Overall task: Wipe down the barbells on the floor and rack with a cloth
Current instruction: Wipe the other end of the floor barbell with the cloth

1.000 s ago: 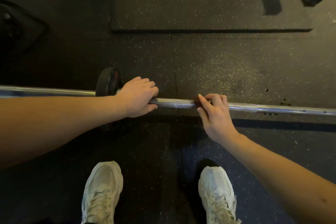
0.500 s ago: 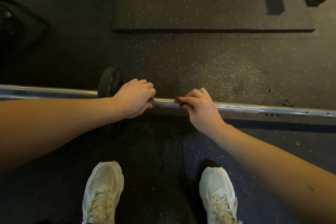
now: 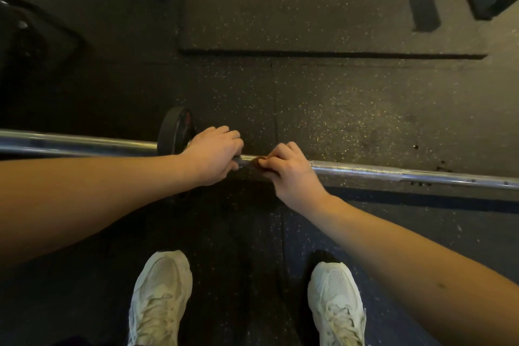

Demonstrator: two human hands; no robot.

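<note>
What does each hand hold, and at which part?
The left hand grips the barbell shaft beside the plate; right hand pinches a small brown cloth against the shaft.

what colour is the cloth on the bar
Dark brown; the cloth peeks out by the right hand, head view.

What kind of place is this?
Probably a gym weight area: a steel barbell carrying a black weight plate, speckled rubber flooring, and a raised rubber mat beyond.

Most of cloth (image 3: 256, 161) under right hand (image 3: 292, 175)
</note>
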